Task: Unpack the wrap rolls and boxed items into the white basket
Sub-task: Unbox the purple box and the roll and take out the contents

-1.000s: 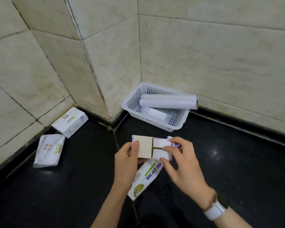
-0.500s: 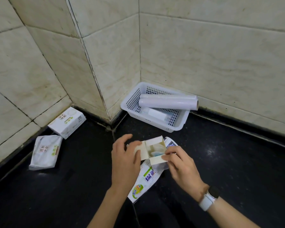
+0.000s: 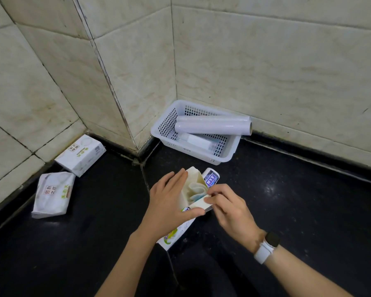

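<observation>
My left hand (image 3: 169, 202) grips the small open box (image 3: 194, 189) by its side, thumb clamped under its lower edge; my right hand (image 3: 229, 207) pinches the box's flap. White and blue contents show inside. The box hovers above a long printed carton (image 3: 176, 232) on the black floor (image 3: 287, 211). Farther off, the white basket (image 3: 165, 127) sits in the corner, a wrap roll (image 3: 212, 127) resting across its rim.

My arms are bare to the near edge, no sleeves on either; my left hand (image 3: 169, 202) wears nothing; past my right hand (image 3: 229, 209), the wrist carries a smartwatch (image 3: 267, 246), dark square face, white band.
</observation>
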Action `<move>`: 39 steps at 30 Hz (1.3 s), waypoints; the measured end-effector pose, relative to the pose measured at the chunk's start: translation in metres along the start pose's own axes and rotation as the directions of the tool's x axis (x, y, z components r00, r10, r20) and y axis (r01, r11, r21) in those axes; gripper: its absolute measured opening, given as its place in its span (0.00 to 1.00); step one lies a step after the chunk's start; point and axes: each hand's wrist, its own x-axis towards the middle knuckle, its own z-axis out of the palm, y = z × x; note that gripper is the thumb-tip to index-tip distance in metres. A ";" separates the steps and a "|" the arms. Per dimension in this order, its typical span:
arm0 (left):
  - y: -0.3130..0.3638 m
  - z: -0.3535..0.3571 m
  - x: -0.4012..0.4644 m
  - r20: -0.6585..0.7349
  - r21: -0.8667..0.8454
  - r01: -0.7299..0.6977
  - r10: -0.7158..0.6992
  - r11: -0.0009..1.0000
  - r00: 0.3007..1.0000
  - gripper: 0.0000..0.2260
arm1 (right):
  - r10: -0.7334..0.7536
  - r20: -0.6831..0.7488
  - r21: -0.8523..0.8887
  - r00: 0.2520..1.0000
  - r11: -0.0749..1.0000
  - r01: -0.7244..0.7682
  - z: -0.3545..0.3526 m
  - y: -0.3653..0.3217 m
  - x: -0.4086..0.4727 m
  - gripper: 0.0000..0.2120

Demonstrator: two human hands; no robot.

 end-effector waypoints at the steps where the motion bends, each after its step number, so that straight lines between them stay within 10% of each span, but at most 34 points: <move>1: 0.001 -0.003 0.000 0.034 -0.011 0.001 -0.001 1.000 0.999 0.50 | -0.002 -0.002 0.010 1.000 1.000 0.002 0.000 -0.001 0.000 0.05; 13: 0.020 0.005 -0.002 0.043 -0.225 -0.030 0.041 0.974 0.998 0.36 | -0.060 0.057 0.006 0.997 0.998 0.059 -0.015 0.000 -0.004 0.06; 18: 0.033 0.030 -0.002 0.118 -0.178 -0.037 0.059 0.983 0.991 0.41 | 0.151 0.217 -0.070 0.964 0.988 -0.139 -0.038 0.004 -0.017 0.11; 22: 0.039 0.047 -0.002 0.128 -0.075 -0.076 0.086 0.994 0.988 0.46 | 0.415 0.365 -0.290 0.834 0.901 -0.322 -0.043 0.005 -0.013 0.17; 31: 0.044 0.057 -0.002 0.141 -0.130 -0.103 0.122 0.986 0.982 0.52 | 0.567 0.691 -0.525 0.448 0.820 -0.226 -0.043 0.003 0.016 0.19; 39: 0.043 0.055 0.002 0.111 -0.188 -0.041 0.063 0.981 0.992 0.47 | 0.330 0.657 -0.412 0.678 0.910 -0.044 -0.042 0.007 0.006 0.14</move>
